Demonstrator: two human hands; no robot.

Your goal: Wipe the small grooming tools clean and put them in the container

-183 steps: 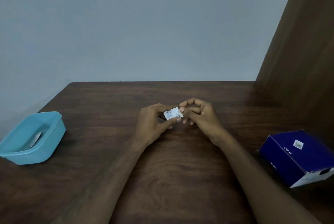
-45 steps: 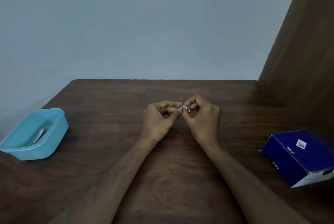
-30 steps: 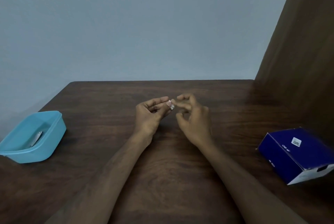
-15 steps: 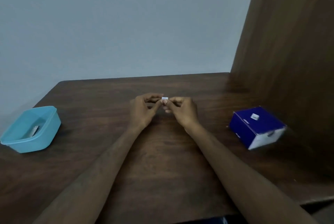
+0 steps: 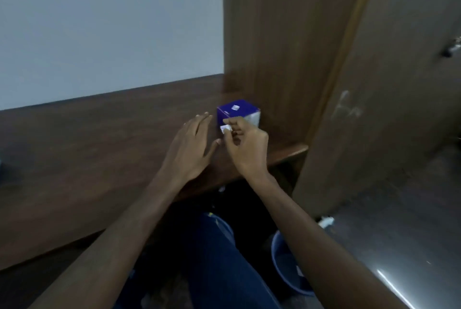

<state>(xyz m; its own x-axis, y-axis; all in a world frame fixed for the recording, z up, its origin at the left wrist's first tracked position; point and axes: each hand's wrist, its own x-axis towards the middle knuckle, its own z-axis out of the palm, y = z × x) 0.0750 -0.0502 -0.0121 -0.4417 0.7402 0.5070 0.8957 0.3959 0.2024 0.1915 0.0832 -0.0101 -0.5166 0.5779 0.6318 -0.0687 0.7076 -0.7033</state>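
My right hand (image 5: 245,145) pinches a small folded white packet (image 5: 226,129) between thumb and fingertips, just in front of the dark blue box (image 5: 238,111). My left hand (image 5: 192,145) hovers flat over the wooden table (image 5: 87,139) beside it, fingers straight and holding nothing. The light blue container and the tool in it are out of view to the left.
A tall wooden panel (image 5: 287,41) rises right behind the blue box at the table's right end. Below the table edge are my blue trousers (image 5: 219,258) and a blue bucket (image 5: 287,266) on the floor. A grey cabinet face (image 5: 399,109) fills the right.
The view has swung far right, so the blue container left the frame. Both hands moved right toward the blue box. The left hand let go of the packet and opened flat.
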